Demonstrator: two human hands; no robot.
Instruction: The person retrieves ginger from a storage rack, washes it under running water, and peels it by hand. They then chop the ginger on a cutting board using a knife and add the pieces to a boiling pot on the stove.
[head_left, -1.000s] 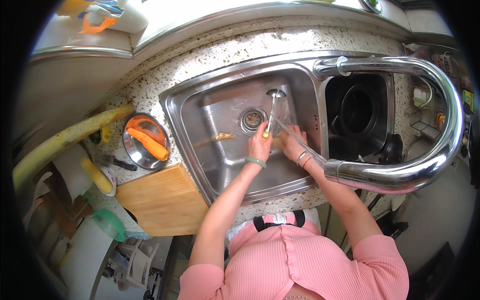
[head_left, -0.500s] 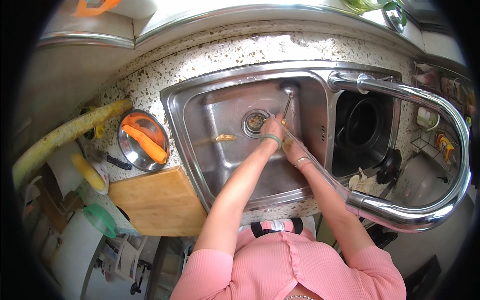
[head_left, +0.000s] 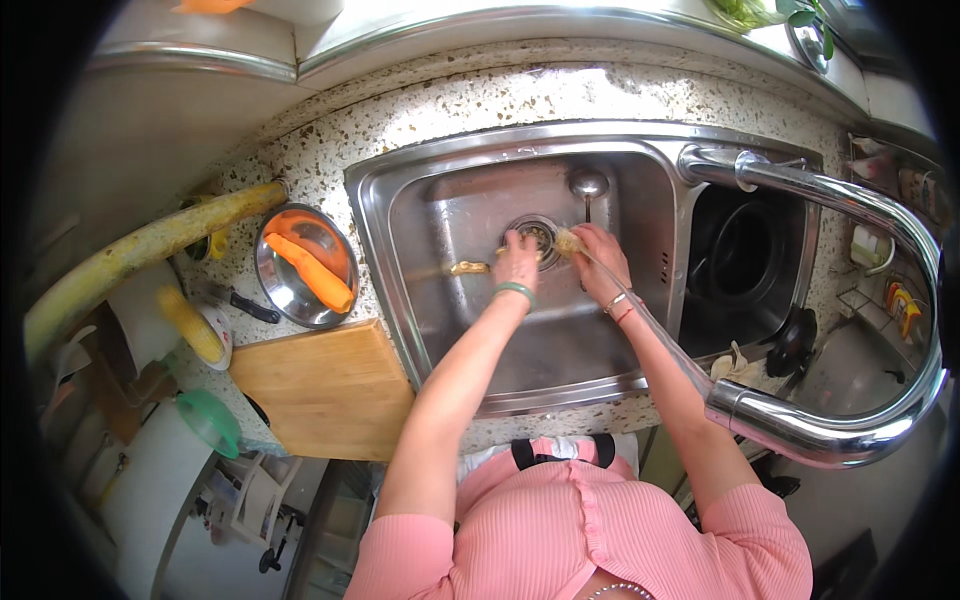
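My left hand (head_left: 518, 264), with a green bangle at its wrist, is over the near left edge of the sink drain (head_left: 536, 226), its fingers apart. To its right, my right hand (head_left: 603, 266) is closed around a pale, knobbly piece of ginger (head_left: 570, 242). A clear stream of water from the curved chrome faucet (head_left: 722, 405) meets that piece. Left of my left hand, another brownish piece of ginger (head_left: 468, 268) lies on the sink floor. Behind my right hand rests a metal ladle (head_left: 588, 184), the lower end of its handle hidden by the hand.
On the left counter stand a metal bowl (head_left: 270, 262) with a peeled carrot (head_left: 318, 280), a knife (head_left: 252, 306), a wooden cutting board (head_left: 325, 395), corn (head_left: 190, 325) and a long yellowish-green gourd (head_left: 150, 250). A black pot (head_left: 735, 255) sits in the right basin.
My hands have moved apart: the left toward the left with its fingers spreading, the right up and rightward with the ginger. The camera view has shifted slightly.
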